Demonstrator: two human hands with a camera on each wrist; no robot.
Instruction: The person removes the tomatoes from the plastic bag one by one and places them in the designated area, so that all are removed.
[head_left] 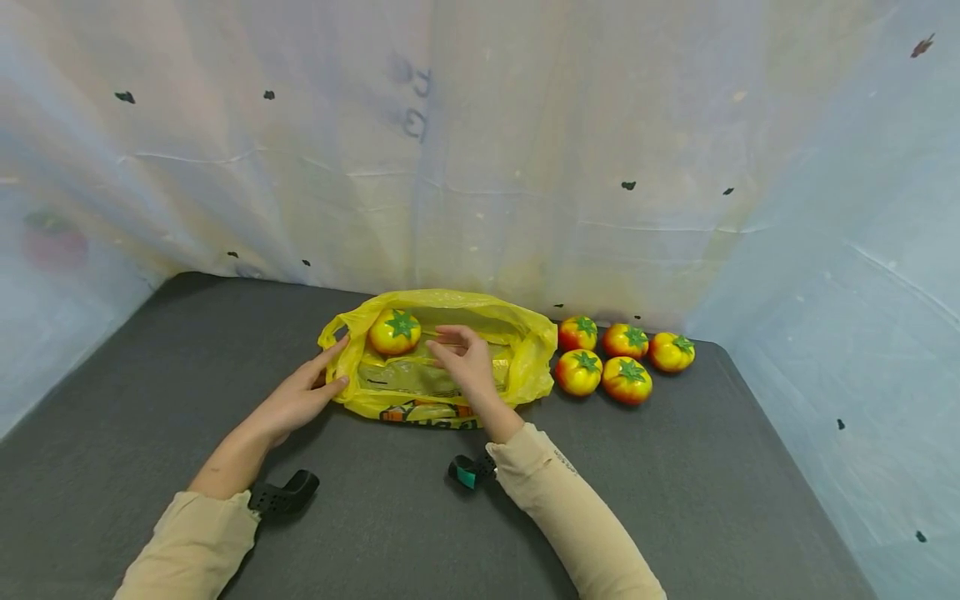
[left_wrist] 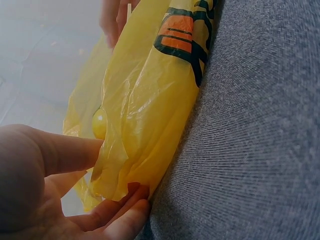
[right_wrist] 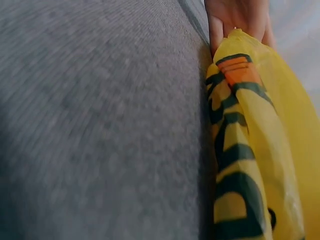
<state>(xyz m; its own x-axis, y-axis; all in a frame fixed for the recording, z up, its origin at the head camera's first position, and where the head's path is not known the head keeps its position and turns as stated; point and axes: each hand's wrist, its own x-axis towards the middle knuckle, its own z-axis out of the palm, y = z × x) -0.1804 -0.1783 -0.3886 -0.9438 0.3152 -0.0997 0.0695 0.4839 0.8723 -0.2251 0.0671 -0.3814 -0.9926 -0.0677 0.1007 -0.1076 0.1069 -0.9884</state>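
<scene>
A yellow plastic bag [head_left: 431, 412] lies on the dark table with its mouth spread wide toward the head camera. One yellow-and-red toy tomato [head_left: 392, 337] with a green star-shaped top sits inside, toward the left end. My left hand [head_left: 295, 402] grips the bag's left end by the handle; in the left wrist view its thumb [left_wrist: 75, 154] lies against the plastic, fingers on the other side. Over the bag's opening hovers my right hand [head_left: 468, 367], fingers loosely bent and nothing in them. The right wrist view shows mostly the bag's printed side [right_wrist: 240, 150].
Several more toy tomatoes [head_left: 627, 381] stand grouped on the table just right of the bag. A pale plastic sheet [head_left: 525, 150] hangs behind the table [head_left: 712, 483] and along its sides. Each wrist wears a black strap mount [head_left: 285, 493].
</scene>
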